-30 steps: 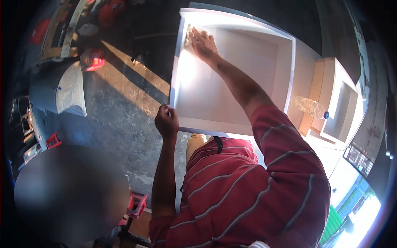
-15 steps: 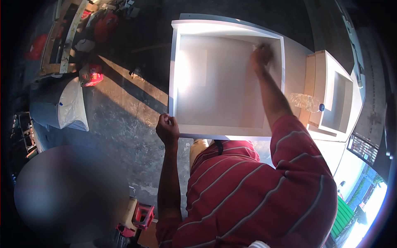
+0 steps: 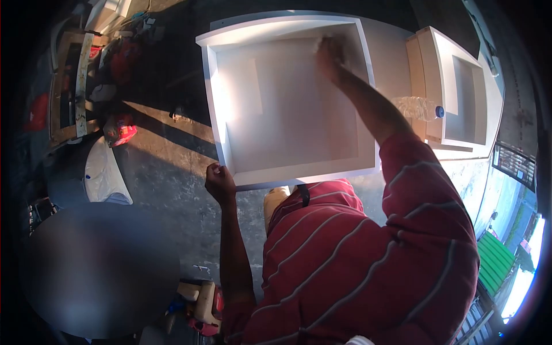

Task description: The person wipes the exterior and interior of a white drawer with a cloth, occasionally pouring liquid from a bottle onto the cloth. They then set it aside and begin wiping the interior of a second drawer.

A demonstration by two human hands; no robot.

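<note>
Your box (image 3: pixel 293 109) sits right in front of you, open side up, its near wall just beyond your striped shirt (image 3: pixel 368 259). Bright light falls on the inside of its left wall, while the right part lies in shade.

Your left hand (image 3: pixel 221 183) is at the box's near left corner, with the fingers curled well in. You can't be sure from this view whether they pinch the wall or only rest against it.

Your right arm reaches over the right wall, and your right hand (image 3: pixel 332 56) is inside the box, toward the far right corner. That hand is blurred, so how far its fingers are open, and whether they have hold of anything, can't be told.

To the right of the box, a pale tabletop (image 3: pixel 385 49) shows. A clear bottle (image 3: pixel 415 108) with a blue cap (image 3: pixel 440 111) is there, between your box and a small box (image 3: pixel 437 86) with a wood-coloured side; the cap points right.

On the left, a red bag (image 3: pixel 121 131) is on the grey floor (image 3: pixel 198 230), near two strips of light. Farther left is a wooden frame (image 3: pixel 84 86).
</note>
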